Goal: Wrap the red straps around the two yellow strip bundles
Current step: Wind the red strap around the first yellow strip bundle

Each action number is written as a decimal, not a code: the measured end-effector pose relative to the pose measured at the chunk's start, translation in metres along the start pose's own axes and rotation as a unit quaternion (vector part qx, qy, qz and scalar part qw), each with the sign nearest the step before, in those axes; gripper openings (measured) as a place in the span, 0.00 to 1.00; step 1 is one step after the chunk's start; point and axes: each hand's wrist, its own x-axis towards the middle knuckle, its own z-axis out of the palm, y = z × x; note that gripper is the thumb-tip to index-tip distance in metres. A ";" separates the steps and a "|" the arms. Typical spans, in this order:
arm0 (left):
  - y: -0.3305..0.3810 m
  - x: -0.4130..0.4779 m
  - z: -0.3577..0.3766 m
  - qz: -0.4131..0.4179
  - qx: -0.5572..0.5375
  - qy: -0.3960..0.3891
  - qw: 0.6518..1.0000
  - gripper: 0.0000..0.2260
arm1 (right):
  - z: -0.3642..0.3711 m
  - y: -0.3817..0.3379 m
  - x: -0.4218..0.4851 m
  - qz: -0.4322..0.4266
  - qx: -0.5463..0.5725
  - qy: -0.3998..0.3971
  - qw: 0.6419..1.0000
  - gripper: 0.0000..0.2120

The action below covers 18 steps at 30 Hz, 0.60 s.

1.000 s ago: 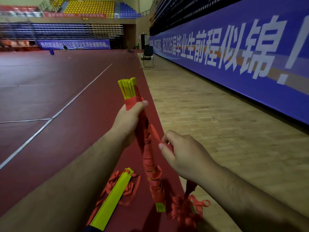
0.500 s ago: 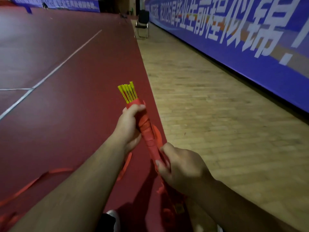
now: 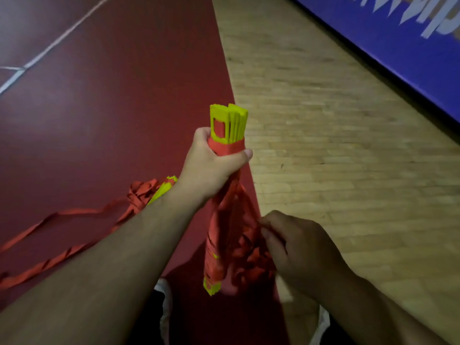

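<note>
Dropped lower beside yellow strip bundle (image 3: 229, 123) since last look, right grip (image 3: 296, 245) pinching slack red strap (image 3: 251, 255), left grip (image 3: 211, 168) clenched round strapped top; wrap near bottom end, tie-off probably close; second bundle (image 3: 163, 191) on floor, apparently undone.

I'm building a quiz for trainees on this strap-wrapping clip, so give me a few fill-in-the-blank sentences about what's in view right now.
1. The left hand grips the upright bundle, whose bare tips are ___.
2. The right hand pinches a strap coloured ___.
3. The second bundle lies on the floor, to the upright bundle's ___.
Missing words: yellow; red; left.
</note>
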 end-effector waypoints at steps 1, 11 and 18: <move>-0.004 0.001 0.004 -0.002 0.015 0.022 1.000 0.31 | 0.006 0.003 0.003 0.007 0.015 -0.002 1.000 0.06; -0.014 0.013 0.026 -0.086 -0.127 -0.039 0.987 0.32 | 0.029 0.005 0.019 0.024 -0.016 0.037 0.999 0.18; 0.002 0.005 0.042 -0.123 -0.204 -0.077 0.968 0.11 | 0.042 0.007 0.013 0.090 -0.073 0.066 0.991 0.22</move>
